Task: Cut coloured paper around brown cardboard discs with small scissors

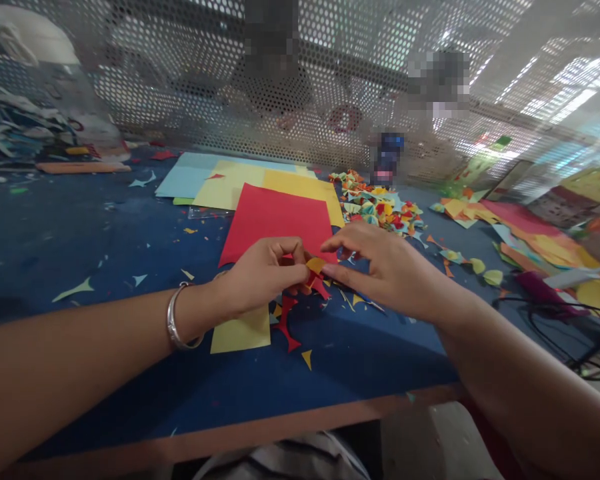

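My left hand (265,273), with a silver bangle at the wrist, pinches a small yellow-orange paper piece (315,265) with some red at its lower edge. The thumb tip of my right hand (380,267) is at the right edge of that piece. Its index finger curves above, apart from the thumb. Behind both hands lies a red paper sheet (280,220). Under the left hand is a pale yellow paper strip (241,333). Red paper scraps (287,327) and a yellow scrap (307,360) lie just below the fingers.
Blue and yellow sheets (175,177) lie behind the red one. A heap of small cut paper pieces (380,207) sits behind my right hand. A bottle (75,100) stands back left, and a black cable (535,327) lies right. A perforated metal screen (180,80) borders the table.
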The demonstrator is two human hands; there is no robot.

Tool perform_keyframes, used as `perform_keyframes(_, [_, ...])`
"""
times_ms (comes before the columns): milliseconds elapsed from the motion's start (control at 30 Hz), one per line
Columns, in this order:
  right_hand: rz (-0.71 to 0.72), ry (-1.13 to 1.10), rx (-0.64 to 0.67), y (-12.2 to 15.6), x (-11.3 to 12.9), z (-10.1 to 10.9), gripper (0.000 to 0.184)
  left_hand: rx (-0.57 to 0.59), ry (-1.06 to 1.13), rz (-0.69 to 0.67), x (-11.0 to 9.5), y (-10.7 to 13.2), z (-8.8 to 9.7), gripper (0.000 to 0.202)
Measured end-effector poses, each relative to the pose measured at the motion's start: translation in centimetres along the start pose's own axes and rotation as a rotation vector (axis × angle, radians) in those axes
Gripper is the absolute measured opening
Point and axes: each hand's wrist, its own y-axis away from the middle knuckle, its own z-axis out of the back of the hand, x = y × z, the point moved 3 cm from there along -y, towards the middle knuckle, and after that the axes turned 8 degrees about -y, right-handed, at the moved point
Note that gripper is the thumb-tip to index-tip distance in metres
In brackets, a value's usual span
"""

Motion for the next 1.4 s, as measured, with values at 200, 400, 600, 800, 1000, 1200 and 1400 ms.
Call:
perform_keyframes(200, [0.08,-0.107,0.004,-0.1,0.2,-1.2,0.01,-0.051,-0.005,0.074,0.3,-0.2,0.2,0.014])
perform_keyframes(400, [0.158,-0.04,-0.049,0.5,0.6,-2.1,0.017,-0.129,0.129,0.128,0.8,-0.4,0.3,0.012])
perform_keyframes(600, [0.176,0.023,-0.085,0.8,0.2,-2.6,0.019,-0.117,0.21,0.126,0.3,-0.2,0.1,0.014])
perform_keyframes(800, [0.216,0.013,-0.172,0.9,-0.1,-2.4,0.016,-0.099,0.25,0.098,-0.2,0.1,0.0,0.017])
perform_keyframes(1000, [0.272,-0.028,-0.244,1.0,-0.4,-2.2,0.013,-0.068,0.135,0.006,-0.3,0.3,0.0,0.022])
perform_keyframes(1200, [0.25,-0.114,-0.263,0.9,-0.5,-2.4,0.012,-0.08,-0.09,-0.083,-0.5,0.5,0.2,0.03])
perform_keyframes(1400, [0.196,-0.161,-0.255,0.8,-0.8,-2.5,0.012,-0.129,-0.272,-0.207,-1.0,0.6,0.6,0.024])
